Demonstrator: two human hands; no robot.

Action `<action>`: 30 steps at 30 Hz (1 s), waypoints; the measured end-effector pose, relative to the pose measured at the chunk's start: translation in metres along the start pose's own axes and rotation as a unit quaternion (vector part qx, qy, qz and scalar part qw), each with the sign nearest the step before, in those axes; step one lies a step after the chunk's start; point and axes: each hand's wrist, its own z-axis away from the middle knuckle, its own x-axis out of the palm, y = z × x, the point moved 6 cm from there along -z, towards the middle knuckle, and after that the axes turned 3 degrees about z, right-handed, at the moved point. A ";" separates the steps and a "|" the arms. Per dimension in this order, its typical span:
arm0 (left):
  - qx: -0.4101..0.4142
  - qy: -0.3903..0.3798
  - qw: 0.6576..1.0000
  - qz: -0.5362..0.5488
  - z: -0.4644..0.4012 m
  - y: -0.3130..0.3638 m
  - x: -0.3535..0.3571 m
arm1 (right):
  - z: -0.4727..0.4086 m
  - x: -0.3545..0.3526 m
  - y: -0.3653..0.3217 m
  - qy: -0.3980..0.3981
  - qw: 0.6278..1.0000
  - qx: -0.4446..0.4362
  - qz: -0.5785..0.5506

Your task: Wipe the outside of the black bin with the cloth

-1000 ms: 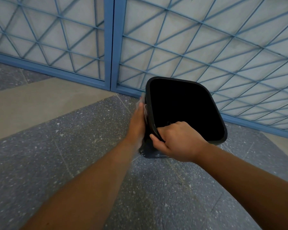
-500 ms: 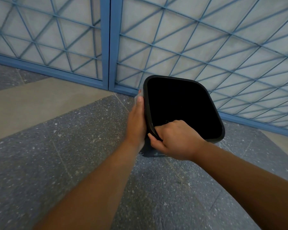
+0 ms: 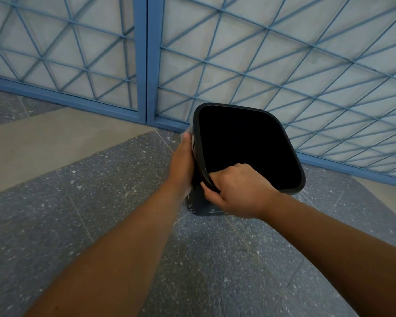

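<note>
The black bin (image 3: 290, 143) stands on the speckled floor, its square mouth open towards me. My right hand (image 3: 238, 191) grips the near rim, fingers curled inside and thumb on the outside. My left hand (image 3: 183, 163) presses flat against the bin's left outer wall. A pale cloth (image 3: 191, 136) is trapped under that palm; only a thin edge shows past my fingertips and along the rim. The bin's lower walls are mostly hidden behind my hands.
A blue metal lattice gate (image 3: 146, 65) runs across the back, close behind the bin. Dark speckled stone floor (image 3: 101, 202) spreads around me, with a beige strip (image 3: 55, 138) at the left.
My left hand has slid up the bin's left wall towards the rim with the cloth. My right hand has kept its grip on the near rim.
</note>
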 end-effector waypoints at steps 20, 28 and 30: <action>0.029 -0.013 0.999 -0.036 0.020 0.004 0.003 | 0.000 0.002 0.001 0.001 1.000 -0.003 -0.008; -0.033 0.014 0.997 -0.073 -0.004 0.005 -0.006 | -0.002 0.000 0.002 0.012 1.000 0.001 -0.004; 0.003 0.020 0.998 -0.056 0.000 0.012 0.001 | -0.003 0.000 0.003 0.013 1.000 0.001 -0.005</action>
